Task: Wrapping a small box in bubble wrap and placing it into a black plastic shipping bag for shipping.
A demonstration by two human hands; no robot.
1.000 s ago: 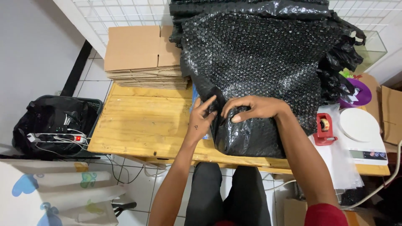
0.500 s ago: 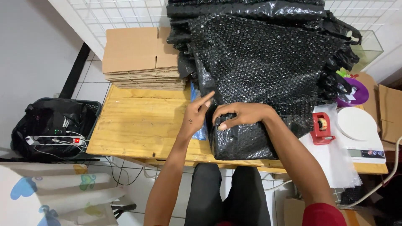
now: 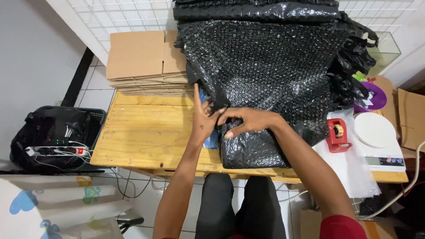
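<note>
A big sheet of black bubble wrap (image 3: 270,66) hangs down from a roll at the back onto the wooden table (image 3: 146,132). Its lower end is folded around a bundle (image 3: 252,148) near the table's front edge. My right hand (image 3: 248,120) presses flat on top of that wrapped bundle, fingers curled over its left edge. My left hand (image 3: 202,117) stands against the bundle's left side with the index finger stretched upward along the wrap's edge. A blue object (image 3: 211,138) peeks out between my left hand and the wrap.
A stack of flat cardboard boxes (image 3: 144,62) sits at the table's back left. A red tape dispenser (image 3: 336,135) and a white scale (image 3: 378,139) stand at the right. A dark basket with a power strip (image 3: 57,137) sits on the floor, left.
My left hand slid up the wrap's left edge, index finger now pointing upward. My right hand shifted slightly left on the bundle, and the wrap's left edge has been drawn in.
</note>
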